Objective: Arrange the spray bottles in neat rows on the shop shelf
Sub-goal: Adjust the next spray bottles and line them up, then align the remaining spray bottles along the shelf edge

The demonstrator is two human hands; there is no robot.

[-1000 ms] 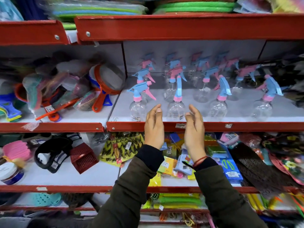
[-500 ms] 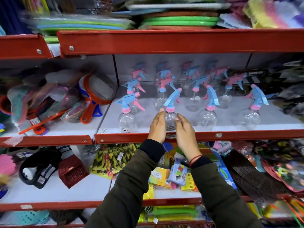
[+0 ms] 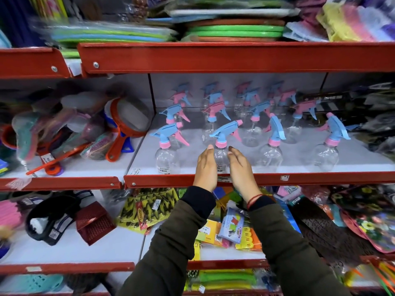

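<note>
Clearly the red-edged shop shelf (image 3: 299, 178) dominates everything, its white deck carrying clear spray bottles with blue and pink trigger heads in four loose files running back to the wall. Next door on the left, the neighbouring bay holds a jumble of orange-rimmed sieves (image 3: 128, 118) and packaged wares, while the shelf below shows yellow packets and bright stationery. Along the front edge stand four bottles: the left front bottle (image 3: 165, 154), the middle front bottle (image 3: 221, 154), another to its right (image 3: 270, 154), and one farther right (image 3: 326, 154), spaced unevenly, with a wider gap before the last. A second ago both hands were held apart with open space between them; now they have closed in on the middle front bottle. The left hand (image 3: 206, 169) lies against its left side and the right hand (image 3: 240, 169) against its right, fingers straight and together, palms facing each other, cupping the clear body rather than clenching it. That bottle's trigger head has also swung from facing nearly straight on to pointing left, like its left neighbour's. I judge the person is squaring this bottle into line, so the front row is being trued up one bottle at a time. Likely the two right-hand front bottles, whose heads point differently, remain to be turned and evened out.
</note>
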